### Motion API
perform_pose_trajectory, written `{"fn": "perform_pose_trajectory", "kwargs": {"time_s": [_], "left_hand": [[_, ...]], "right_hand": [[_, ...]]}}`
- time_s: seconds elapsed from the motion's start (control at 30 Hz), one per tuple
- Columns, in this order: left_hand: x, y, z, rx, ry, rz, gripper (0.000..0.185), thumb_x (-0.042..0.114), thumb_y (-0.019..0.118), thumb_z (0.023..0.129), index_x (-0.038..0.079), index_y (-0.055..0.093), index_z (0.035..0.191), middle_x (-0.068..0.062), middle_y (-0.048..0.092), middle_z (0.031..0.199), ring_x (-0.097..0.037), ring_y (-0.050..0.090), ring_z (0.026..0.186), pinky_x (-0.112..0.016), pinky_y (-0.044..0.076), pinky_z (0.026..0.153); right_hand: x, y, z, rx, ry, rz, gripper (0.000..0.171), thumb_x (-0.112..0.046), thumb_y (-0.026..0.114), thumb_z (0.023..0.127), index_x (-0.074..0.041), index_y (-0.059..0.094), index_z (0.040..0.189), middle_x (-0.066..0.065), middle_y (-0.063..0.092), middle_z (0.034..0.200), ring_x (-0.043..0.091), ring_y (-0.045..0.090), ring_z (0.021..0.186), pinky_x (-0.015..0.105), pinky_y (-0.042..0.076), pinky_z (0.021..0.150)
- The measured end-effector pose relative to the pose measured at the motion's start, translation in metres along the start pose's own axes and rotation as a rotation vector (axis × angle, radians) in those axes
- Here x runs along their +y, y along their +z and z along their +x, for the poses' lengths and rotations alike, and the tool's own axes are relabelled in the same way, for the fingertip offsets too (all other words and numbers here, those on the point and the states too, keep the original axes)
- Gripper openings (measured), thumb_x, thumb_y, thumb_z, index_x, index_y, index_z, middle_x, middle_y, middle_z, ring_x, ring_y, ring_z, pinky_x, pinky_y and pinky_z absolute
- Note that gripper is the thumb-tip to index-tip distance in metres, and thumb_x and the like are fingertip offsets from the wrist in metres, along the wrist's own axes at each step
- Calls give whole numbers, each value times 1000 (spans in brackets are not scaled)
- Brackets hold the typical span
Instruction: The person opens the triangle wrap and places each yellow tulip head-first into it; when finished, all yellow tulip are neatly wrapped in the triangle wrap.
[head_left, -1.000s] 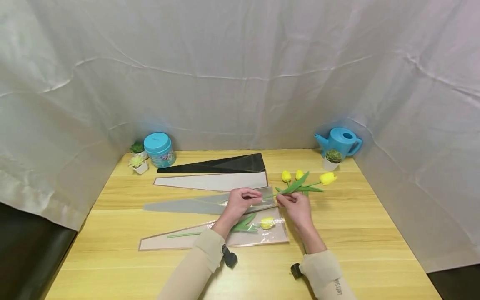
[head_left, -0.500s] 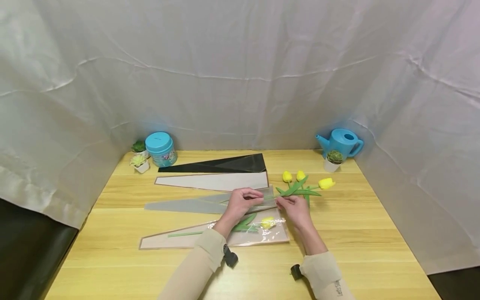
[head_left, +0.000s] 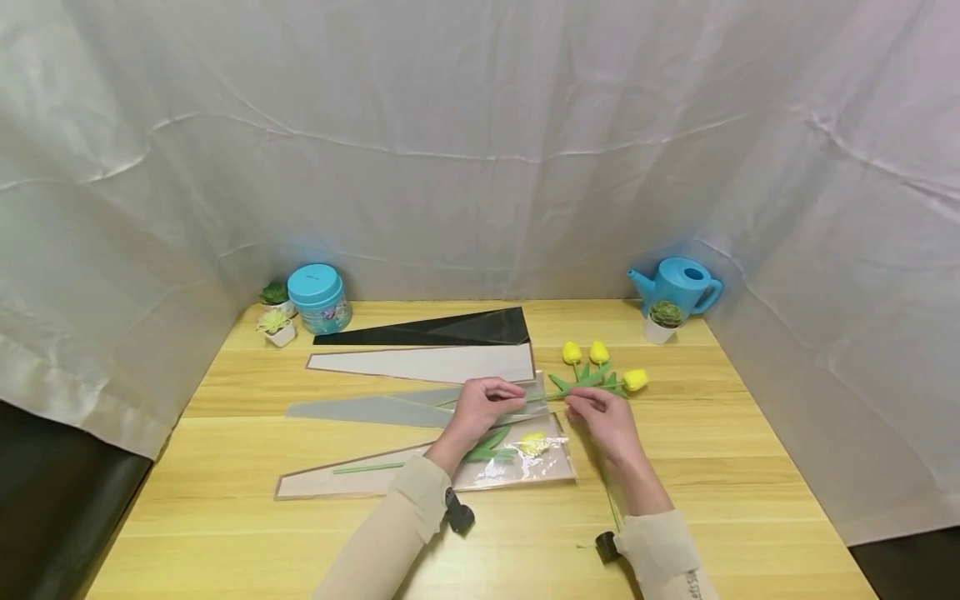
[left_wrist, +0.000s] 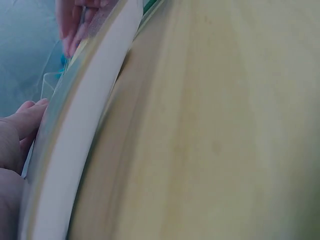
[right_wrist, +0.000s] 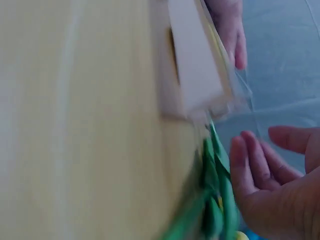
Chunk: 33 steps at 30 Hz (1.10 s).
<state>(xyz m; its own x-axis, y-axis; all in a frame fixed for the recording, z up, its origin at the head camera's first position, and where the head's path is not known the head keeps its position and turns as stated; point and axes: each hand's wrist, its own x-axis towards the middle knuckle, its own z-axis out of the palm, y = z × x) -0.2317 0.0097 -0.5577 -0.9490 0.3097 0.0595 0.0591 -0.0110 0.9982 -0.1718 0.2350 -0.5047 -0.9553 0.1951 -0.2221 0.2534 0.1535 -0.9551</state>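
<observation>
My left hand [head_left: 483, 404] pinches the upper film at the wide mouth of a grey flower sleeve [head_left: 337, 410]. A yellow tulip [head_left: 635, 380] lies with its stem running leftward into that mouth. My right hand [head_left: 606, 423] is by the stem near the leaves; in the right wrist view its thumb stands apart from the fingers [right_wrist: 245, 155], beside the green leaves [right_wrist: 225, 195]. Nearer me, a white sleeve [head_left: 307, 485] with a brown border holds another yellow tulip [head_left: 533, 442], partly behind my left forearm.
Behind the grey sleeve lie another white sleeve [head_left: 420, 363] and a black sleeve [head_left: 420, 328]. More tulips [head_left: 572, 352] lie at right, their stems passing under my right arm. A blue jar [head_left: 318, 296], a blue watering can [head_left: 678, 285] and small potted plants [head_left: 661, 321] stand at the back.
The tulip has moved left, its stem further into the grey sleeve. My right hand has shifted right along the stem, its thumb and fingers now apart. The left hand stays at the mouth.
</observation>
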Motion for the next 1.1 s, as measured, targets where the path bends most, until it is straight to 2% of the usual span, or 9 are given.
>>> {"fn": "perform_pose_trajectory", "kwargs": {"time_s": [0.1,0.2,0.23,0.33,0.47,0.57,0.8,0.9,1.1], "left_hand": [[-2,0,0,-3,4,6,14,4,83,86,2,81,100,-11,80,100,-9,71,81,-24,59,76],[-3,-1,1,3,2,3,15,5,84,85,2,81,100,-12,80,100,-9,72,81,-24,59,76],[-3,-1,0,5,-1,1,16,5,84,85,2,81,100,-12,80,100,-10,72,81,-24,58,76],[-3,-1,0,12,-12,6,16,5,85,85,2,81,100,-12,80,100,-9,71,81,-23,58,77],[-3,-1,1,11,-11,26,16,7,85,85,2,81,100,-13,80,102,-10,72,83,-23,58,78],[-3,-1,1,11,-7,38,17,8,86,85,2,81,100,-14,80,102,-10,72,84,-23,58,79],[-1,-1,0,11,-16,34,16,7,85,85,4,82,100,-9,80,100,-10,72,83,-24,59,79],[-1,-1,-1,8,-19,30,16,9,86,85,5,82,100,-9,81,100,-10,72,84,-24,59,79],[-1,0,-1,8,-15,23,16,10,86,85,5,82,100,-10,80,101,-10,72,83,-23,58,78]], "right_hand": [[-7,-20,4,11,-64,-71,40,-15,65,103,1,60,139,22,64,135,19,67,111,23,57,95],[-11,-46,15,72,-150,-186,39,-22,65,104,-3,63,138,18,63,138,12,62,110,17,55,89],[-10,-55,20,88,-179,-226,38,-23,64,104,-4,64,137,17,64,138,14,62,112,18,56,88],[-6,-79,34,107,-241,-333,39,-28,63,105,-4,66,135,19,63,140,25,62,120,31,56,96],[1,-99,49,40,-274,-443,38,-26,63,105,-2,66,135,24,56,145,44,47,138,54,41,115],[7,-104,61,-40,-301,-525,35,-20,64,105,-1,66,134,26,54,145,46,43,140,60,34,119],[13,-104,80,-188,-325,-700,24,-16,69,101,-6,73,122,24,60,138,48,49,134,68,37,112],[13,-104,83,-229,-323,-750,20,-18,69,100,-7,76,116,23,64,132,48,52,131,69,37,111],[14,-104,87,-241,-313,-780,11,-19,70,101,-11,76,103,22,65,128,48,54,128,67,39,110]]}}
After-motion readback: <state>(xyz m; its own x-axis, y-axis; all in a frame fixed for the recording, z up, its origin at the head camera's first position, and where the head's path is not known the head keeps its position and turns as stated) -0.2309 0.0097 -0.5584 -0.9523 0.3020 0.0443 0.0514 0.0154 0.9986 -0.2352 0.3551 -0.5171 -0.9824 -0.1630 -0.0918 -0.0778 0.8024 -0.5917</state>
